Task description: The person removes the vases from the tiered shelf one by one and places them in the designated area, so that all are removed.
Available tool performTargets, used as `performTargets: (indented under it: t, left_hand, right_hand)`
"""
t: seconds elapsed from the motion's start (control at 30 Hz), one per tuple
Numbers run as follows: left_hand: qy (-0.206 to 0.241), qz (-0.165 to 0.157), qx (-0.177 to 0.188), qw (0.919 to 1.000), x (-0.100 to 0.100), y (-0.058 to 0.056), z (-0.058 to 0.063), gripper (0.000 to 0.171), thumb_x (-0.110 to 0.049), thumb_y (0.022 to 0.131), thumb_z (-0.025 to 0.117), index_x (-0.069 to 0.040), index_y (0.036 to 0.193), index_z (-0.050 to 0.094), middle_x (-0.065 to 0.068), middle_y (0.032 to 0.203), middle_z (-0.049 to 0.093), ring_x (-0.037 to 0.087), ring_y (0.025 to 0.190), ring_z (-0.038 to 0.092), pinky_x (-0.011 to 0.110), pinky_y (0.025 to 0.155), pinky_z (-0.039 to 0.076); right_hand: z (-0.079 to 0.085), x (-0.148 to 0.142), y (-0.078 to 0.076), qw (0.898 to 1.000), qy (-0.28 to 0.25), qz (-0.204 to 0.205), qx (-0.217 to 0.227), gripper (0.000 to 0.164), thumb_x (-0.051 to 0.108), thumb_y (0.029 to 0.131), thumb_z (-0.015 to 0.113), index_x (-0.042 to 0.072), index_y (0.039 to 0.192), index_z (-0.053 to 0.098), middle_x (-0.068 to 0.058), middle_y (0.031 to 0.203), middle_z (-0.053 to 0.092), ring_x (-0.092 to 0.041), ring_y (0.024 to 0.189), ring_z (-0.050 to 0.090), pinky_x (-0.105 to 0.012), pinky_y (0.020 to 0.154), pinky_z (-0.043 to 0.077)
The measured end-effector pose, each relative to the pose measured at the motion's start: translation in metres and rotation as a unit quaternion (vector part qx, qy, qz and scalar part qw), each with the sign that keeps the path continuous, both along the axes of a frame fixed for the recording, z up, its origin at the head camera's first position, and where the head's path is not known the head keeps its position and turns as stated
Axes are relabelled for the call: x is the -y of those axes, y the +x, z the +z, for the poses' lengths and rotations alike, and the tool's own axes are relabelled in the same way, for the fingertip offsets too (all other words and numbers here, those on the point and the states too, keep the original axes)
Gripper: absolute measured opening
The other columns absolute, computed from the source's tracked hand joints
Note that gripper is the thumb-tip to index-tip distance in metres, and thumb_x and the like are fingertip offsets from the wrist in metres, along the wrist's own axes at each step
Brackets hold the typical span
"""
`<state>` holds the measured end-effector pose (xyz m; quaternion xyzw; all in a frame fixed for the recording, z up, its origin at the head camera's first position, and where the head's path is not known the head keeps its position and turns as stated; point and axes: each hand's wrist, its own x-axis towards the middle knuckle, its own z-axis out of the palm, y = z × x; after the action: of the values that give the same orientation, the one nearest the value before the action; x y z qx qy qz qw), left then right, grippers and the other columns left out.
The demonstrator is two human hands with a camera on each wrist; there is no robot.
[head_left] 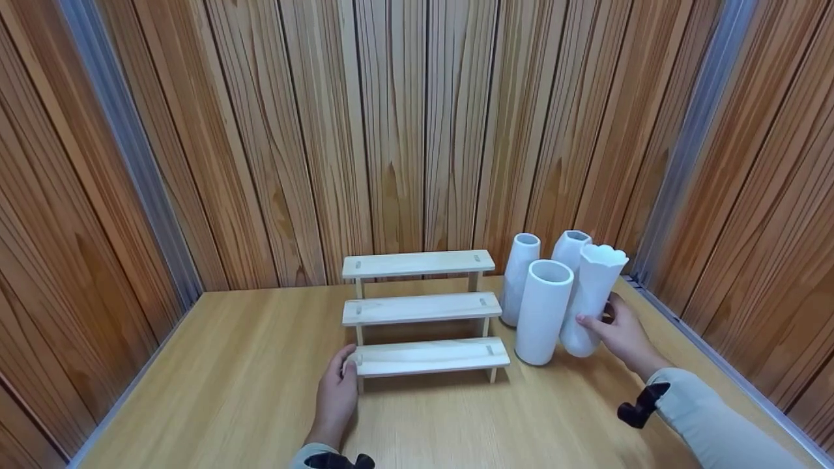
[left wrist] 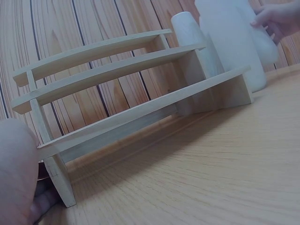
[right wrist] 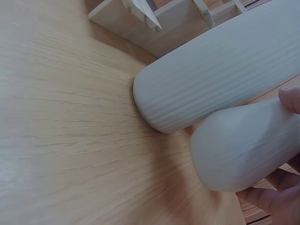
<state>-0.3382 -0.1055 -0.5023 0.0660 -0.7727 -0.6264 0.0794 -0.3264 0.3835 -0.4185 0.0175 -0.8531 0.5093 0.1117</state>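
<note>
My right hand (head_left: pixel 629 335) grips a white vase with a scalloped rim (head_left: pixel 596 286) low on its body, thumb on the near side. The vase leans to the right, and its rounded base (right wrist: pixel 225 154) shows close over the table. At the left end of a three-step wooden display stand (head_left: pixel 430 355), my left hand (head_left: pixel 335 391) holds the lowest step, with the thumb in front and fingers partly hidden behind the leg (left wrist: pixel 58 178). Beside the held vase stands a ribbed white cylindrical vase (head_left: pixel 542 319), upright.
Behind these, a narrow-necked white vase (head_left: pixel 519 286) stands near the stand's right side, and a white vase with an angular rim (head_left: pixel 568 249) is partly hidden. Wood-patterned walls (head_left: pixel 391 130) with metal corner strips (head_left: pixel 690 130) enclose the wooden table (head_left: pixel 228 378).
</note>
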Motion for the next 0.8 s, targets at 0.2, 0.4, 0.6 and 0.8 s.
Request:
performTargets:
  t: [0.2, 0.4, 0.6, 0.8]
  left_hand:
    - [0.0, 0.0, 0.006, 1.0, -0.001, 0.0, 0.002, 0.041, -0.018, 0.108, 0.04, -0.011, 0.148, 0.049, 0.015, 0.16, 0.038, 0.038, 0.15, 0.027, 0.058, 0.12, 0.025]
    - [-0.002, -0.001, 0.006, 1.0, 0.0, -0.001, 0.002, 0.041, -0.017, 0.109, 0.039, -0.01, 0.148, 0.049, 0.015, 0.16, 0.038, 0.038, 0.15, 0.027, 0.058, 0.12, 0.024]
    - [0.003, -0.002, 0.009, 0.9999, 0.0, -0.001, 0.002, 0.041, -0.019, 0.109, 0.039, -0.011, 0.148, 0.048, 0.015, 0.16, 0.037, 0.038, 0.15, 0.027, 0.058, 0.12, 0.025]
    - [0.009, -0.005, -0.018, 0.9998, 0.001, 0.0, -0.001, 0.04, -0.016, 0.108, 0.04, -0.007, 0.146, 0.05, 0.017, 0.157, 0.042, 0.038, 0.148, 0.031, 0.056, 0.119, 0.028]
  right_hand:
    - [-0.007, -0.002, -0.002, 1.0, -0.001, -0.001, 0.003, 0.096, 0.043, 0.096, 0.068, 0.001, 0.159, 0.008, -0.03, 0.159, 0.024, -0.053, 0.143, 0.03, -0.07, 0.111, 0.03]
    - [-0.015, -0.005, -0.003, 1.0, 0.001, -0.002, 0.012, 0.094, 0.042, 0.097, 0.066, 0.001, 0.159, 0.008, -0.03, 0.159, 0.024, -0.052, 0.143, 0.03, -0.069, 0.111, 0.03]
    - [-0.021, -0.006, -0.005, 0.999, -0.009, -0.004, 0.033, 0.095, 0.043, 0.097, 0.066, 0.003, 0.16, 0.007, -0.029, 0.16, 0.023, -0.051, 0.144, 0.029, -0.069, 0.112, 0.029]
    - [-0.025, -0.006, -0.006, 0.998, -0.016, -0.014, 0.058, 0.098, 0.047, 0.097, 0.064, 0.006, 0.161, 0.001, -0.027, 0.163, 0.018, -0.05, 0.147, 0.024, -0.069, 0.114, 0.027]
